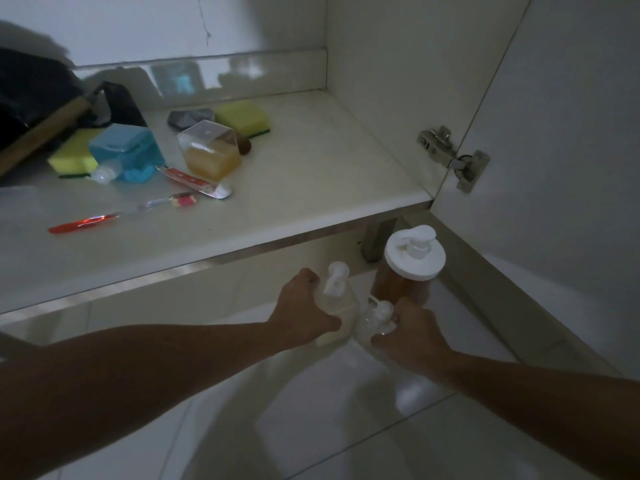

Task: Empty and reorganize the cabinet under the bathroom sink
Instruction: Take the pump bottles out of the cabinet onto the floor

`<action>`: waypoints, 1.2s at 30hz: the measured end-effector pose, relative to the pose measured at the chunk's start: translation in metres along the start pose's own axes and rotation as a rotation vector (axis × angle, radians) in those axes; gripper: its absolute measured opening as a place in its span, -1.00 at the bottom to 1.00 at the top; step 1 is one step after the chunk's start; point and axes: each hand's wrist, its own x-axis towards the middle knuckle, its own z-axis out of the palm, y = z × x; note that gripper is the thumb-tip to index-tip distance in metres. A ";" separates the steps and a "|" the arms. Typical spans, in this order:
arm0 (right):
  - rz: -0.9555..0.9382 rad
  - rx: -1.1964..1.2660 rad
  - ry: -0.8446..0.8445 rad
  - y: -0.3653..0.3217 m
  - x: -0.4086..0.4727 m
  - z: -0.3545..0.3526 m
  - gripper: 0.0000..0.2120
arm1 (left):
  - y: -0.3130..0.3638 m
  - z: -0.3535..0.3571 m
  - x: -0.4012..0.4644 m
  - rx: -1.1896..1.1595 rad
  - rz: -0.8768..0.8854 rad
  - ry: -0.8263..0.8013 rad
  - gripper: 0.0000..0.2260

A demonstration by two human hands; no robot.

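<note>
Low on the tiled floor in front of the cabinet, my left hand (pixel 304 306) grips a pale pump bottle (pixel 337 299) around its body. Right beside it my right hand (pixel 408 330) grips a smaller clear pump bottle (pixel 375 318). Behind them stands a brown pump bottle (pixel 407 271) with a wide white cap. On the cabinet shelf (pixel 311 188) lie a blue mouthwash bottle (pixel 126 152), an amber square bottle (pixel 211 150), a toothpaste tube (pixel 194 183), a red toothbrush (pixel 117 214), two yellow sponges (pixel 242 117) and a grey stone-like lump (pixel 190 117).
The cabinet door (pixel 554 133) stands open at the right on a metal hinge (pixel 453 155). A black bag (pixel 31 95) and a wooden handle (pixel 45 133) fill the shelf's left rear. A cabinet leg (pixel 377 240) stands behind the brown bottle. Glossy floor tiles (pixel 346 410) spread below.
</note>
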 end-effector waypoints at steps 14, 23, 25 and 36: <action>0.016 0.068 -0.040 0.026 0.001 0.020 -0.63 | 0.016 0.011 0.027 -0.424 -0.203 -0.190 -0.44; -0.141 0.125 -0.148 0.024 0.004 0.041 -0.73 | -0.018 0.015 -0.007 -0.102 -0.278 -0.334 -0.52; -0.190 0.027 -0.055 0.022 0.000 0.034 -0.71 | -0.024 0.022 -0.017 -0.092 -0.219 -0.428 -0.37; -0.666 -0.541 0.168 0.033 0.009 0.014 -0.25 | -0.032 0.038 -0.033 0.013 0.045 -0.093 -0.45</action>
